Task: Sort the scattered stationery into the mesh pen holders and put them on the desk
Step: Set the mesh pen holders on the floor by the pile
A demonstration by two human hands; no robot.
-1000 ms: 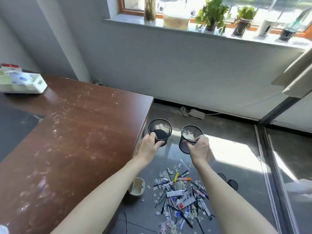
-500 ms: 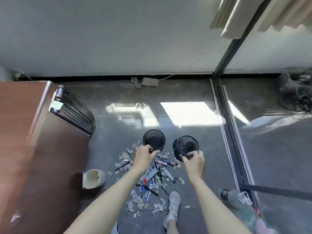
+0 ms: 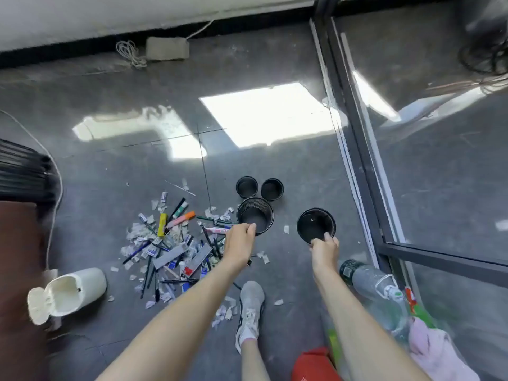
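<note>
My left hand [image 3: 240, 244] pinches the near rim of a black mesh pen holder [image 3: 255, 217], low over the grey floor. My right hand [image 3: 324, 250] pinches the near rim of a second black mesh holder [image 3: 316, 225] to its right. Both holders look empty. Two more black holders [image 3: 246, 187] [image 3: 272, 189] stand side by side on the floor just beyond. A heap of scattered stationery [image 3: 173, 248] lies on the floor left of my left hand: pens, markers, a yellow cutter, an orange highlighter, erasers and paper scraps.
A white lidded bin [image 3: 74, 291] lies tipped at the lower left beside the brown desk side [image 3: 16, 270]. A plastic bottle [image 3: 371, 281] and bags sit at the lower right. A dark metal door frame [image 3: 357, 149] runs along the right. My grey shoe [image 3: 250, 306] stands between my arms.
The view has swung from the desk down to the floor. Both hands have carried their holders downward, close to the floor beside the stationery heap. Two more holders have come into view.
</note>
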